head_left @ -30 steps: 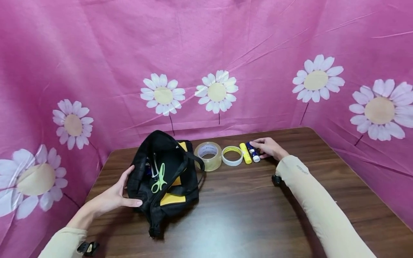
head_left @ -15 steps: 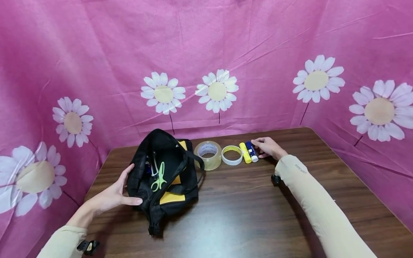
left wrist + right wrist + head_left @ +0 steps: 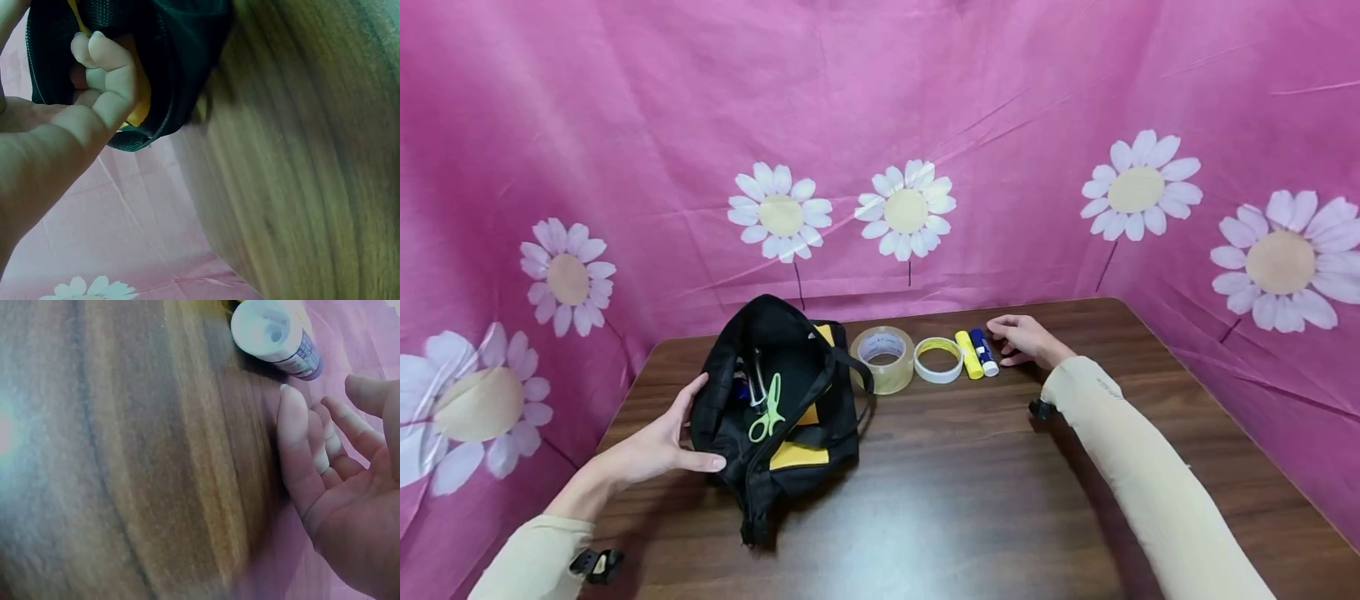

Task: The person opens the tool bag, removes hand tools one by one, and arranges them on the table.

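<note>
A black bag (image 3: 715,417) with yellow panels stands gaping on the left, its zipper undone. Green scissors (image 3: 770,412) lie inside among other items, partly hidden. My left hand (image 3: 651,446) grips the bag's left side, thumb at the front; in the left wrist view its fingers curl against the fabric. To the right, a blue glue stick (image 3: 982,352) with a white end lies against a yellow tube (image 3: 969,355). Right beside the blue one is my right hand (image 3: 1028,342), its fingers loosely bent and holding nothing. The right wrist view shows a small gap between fingertips and glue stick (image 3: 265,331).
A wide roll of clear tape (image 3: 891,379) and a narrower white tape roll (image 3: 938,377) lie in a row between the bag and the tubes. Behind the brown wooden table (image 3: 940,492) hangs a pink cloth (image 3: 880,100) with daisies.
My right hand has let go of the blue glue stick and drawn slightly right, leaving it against the yellow tube. The left hand keeps its hold on the bag.
</note>
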### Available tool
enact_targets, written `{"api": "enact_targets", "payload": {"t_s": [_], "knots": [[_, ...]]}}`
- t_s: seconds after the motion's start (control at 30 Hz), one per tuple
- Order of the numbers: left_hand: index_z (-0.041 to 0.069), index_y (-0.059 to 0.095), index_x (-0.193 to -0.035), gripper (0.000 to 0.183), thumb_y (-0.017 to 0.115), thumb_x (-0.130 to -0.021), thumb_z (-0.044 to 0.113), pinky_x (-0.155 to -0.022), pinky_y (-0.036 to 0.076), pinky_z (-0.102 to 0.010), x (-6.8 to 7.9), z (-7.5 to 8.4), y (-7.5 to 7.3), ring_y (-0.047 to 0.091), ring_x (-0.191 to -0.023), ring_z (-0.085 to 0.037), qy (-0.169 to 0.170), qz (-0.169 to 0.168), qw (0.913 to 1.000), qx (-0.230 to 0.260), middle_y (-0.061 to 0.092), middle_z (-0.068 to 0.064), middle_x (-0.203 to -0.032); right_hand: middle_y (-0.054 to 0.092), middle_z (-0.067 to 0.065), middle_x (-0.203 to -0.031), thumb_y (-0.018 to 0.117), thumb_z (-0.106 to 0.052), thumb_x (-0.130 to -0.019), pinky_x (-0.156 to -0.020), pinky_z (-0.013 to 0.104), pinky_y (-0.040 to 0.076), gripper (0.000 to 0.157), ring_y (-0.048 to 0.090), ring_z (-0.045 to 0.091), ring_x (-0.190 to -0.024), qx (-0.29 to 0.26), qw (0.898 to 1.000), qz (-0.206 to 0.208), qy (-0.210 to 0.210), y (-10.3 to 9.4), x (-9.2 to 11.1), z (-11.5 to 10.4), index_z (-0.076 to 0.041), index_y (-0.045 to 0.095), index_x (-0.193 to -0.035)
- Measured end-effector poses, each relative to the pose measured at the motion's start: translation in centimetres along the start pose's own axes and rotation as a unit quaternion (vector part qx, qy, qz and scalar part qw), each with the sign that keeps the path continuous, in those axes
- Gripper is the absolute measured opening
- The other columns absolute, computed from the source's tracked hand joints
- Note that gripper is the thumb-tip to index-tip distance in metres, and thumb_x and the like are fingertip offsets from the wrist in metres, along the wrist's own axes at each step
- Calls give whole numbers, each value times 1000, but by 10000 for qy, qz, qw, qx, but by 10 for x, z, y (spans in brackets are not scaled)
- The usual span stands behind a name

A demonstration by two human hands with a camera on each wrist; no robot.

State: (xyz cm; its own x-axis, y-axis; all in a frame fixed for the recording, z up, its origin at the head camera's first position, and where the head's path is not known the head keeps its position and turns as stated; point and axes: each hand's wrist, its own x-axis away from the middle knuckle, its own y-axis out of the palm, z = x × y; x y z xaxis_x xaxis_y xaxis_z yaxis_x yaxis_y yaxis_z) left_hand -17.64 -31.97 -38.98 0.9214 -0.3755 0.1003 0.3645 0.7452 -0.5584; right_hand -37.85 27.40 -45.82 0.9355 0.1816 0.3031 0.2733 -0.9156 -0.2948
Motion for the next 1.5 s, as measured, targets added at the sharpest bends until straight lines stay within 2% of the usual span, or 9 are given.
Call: {"api": "enact_targets", "payload": {"t_s": [0.2, 0.43, 0.53, 0.7, 0.83, 1.1, 1.23, 1.37, 1.5], "knots": [[12, -8, -162, 125, 87, -81, 19, -91, 45, -20, -4, 8, -6, 51, -121, -34, -21, -116, 9999, -78, 36, -29, -148, 51, 16, -124, 57, -32, -106, -64, 28, 56, 57, 54, 8, -64, -231, 9989, 74, -403, -14, 9, -19, 2, 43, -149], [14, -8, -162, 125, 87, -81, 21, -88, 45, -20, 1, 15, -15, 51, -119, -34, -187, -155, 9994, -243, 35, -29, -149, 56, 10, -122, 61, -30, -104, -71, 36, 58, 57, 63, 16, -72, -182, 9927, -680, -977, 4, 24, -91, -1, 43, -149], [14, -8, -162, 125, 87, -81, 21, -88, 44, -19, 2, 16, -18, 48, -123, -36, -194, -173, 9992, -319, 36, -28, -149, 53, 15, -137, 61, -27, -104, -81, 43, 58, 54, 68, 23, -86, -197, 9842, -1206, -1283, 24, 36, -125, -4, 43, -150], [16, -9, -162, 125, 86, -82, 23, -91, 44, -23, 2, 17, -19, 41, -129, -39, -279, -232, 9986, -383, 30, -29, -153, 49, 21, -143, 61, -18, -104, -91, 49, 53, 53, 67, 31, -106, -501, 9674, -1879, -1621, 68, 54, -166, -8, 42, -152], [17, -9, -162, 125, 86, -82, 24, -97, 44, -38, 3, 19, -18, 35, -135, -42, -320, -270, 9981, -445, 22, -31, -157, 48, 17, -144, 62, -16, -102, -93, 47, 53, 55, 63, 34, -114, -554, 9529, -2396, -1777, 106, 63, -183, -10, 40, -153], [15, -9, -162, 124, 86, -82, 23, -101, 41, -43, 3, 18, -17, 26, -140, -43, -295, -318, 9982, -416, 17, -30, -160, 54, 15, -137, 63, -19, -102, -93, 46, 53, 51, 62, 32, -116, -203, 9236, -3080, -2272, 177, 69, -202, -8, 46, -149], [15, -8, -162, 123, 85, -82, 23, -99, 43, -36, 2, 16, -16, 33, -137, -42, -260, -338, 9986, -325, 20, -30, -158, 55, 15, -136, 63, -16, -102, -94, 42, 53, 49, 61, 27, -118, -364, 9208, -3233, -2151, 211, 63, -205, -8, 47, -148], [12, -8, -162, 123, 85, -82, 20, -91, 43, -20, 3, 14, -16, 42, -129, -40, -216, -345, 9991, -152, 29, -30, -154, 56, 14, -135, 62, -13, -102, -94, 41, 53, 49, 61, 25, -117, -555, 9258, -3258, -1836, 241, 56, -205, -9, 47, -148], [12, -8, -162, 123, 85, -82, 19, -89, 43, -18, 3, 13, -16, 46, -125, -37, -182, -344, 9992, -60, 34, -30, -150, 58, 9, -130, 64, -13, -101, -96, 42, 52, 51, 61, 22, -114, -679, 9330, -3187, -1526, 264, 50, -203, -9, 47, -149]]}}
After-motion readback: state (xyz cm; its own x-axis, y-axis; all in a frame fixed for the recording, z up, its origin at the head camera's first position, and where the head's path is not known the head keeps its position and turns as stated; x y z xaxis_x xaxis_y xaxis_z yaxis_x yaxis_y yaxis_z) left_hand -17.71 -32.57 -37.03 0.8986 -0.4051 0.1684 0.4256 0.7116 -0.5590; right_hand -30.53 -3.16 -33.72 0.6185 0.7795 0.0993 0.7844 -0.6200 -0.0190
